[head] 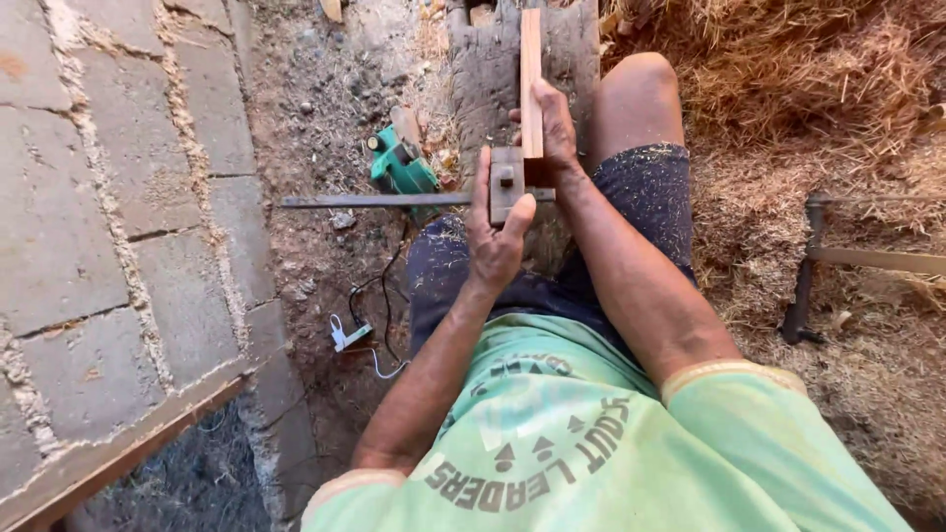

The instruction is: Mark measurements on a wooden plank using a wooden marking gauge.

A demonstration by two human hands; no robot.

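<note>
A wooden marking gauge [506,184] is gripped by the left hand [496,236], fingers curled around its square block, whose long stem [374,200] is pointed leftward. A narrow wooden strip [531,84] is pinned under the right hand [554,133] against a weathered plank [483,69] laid before the knees. A green power tool [401,166] is seen just beside, on sawdust-strewn ground [325,99].

Bare dirt open left of the hands, green power tool [402,166] (cord trailing) nearby, knee [636,99] crowding right, straw beyond.
</note>
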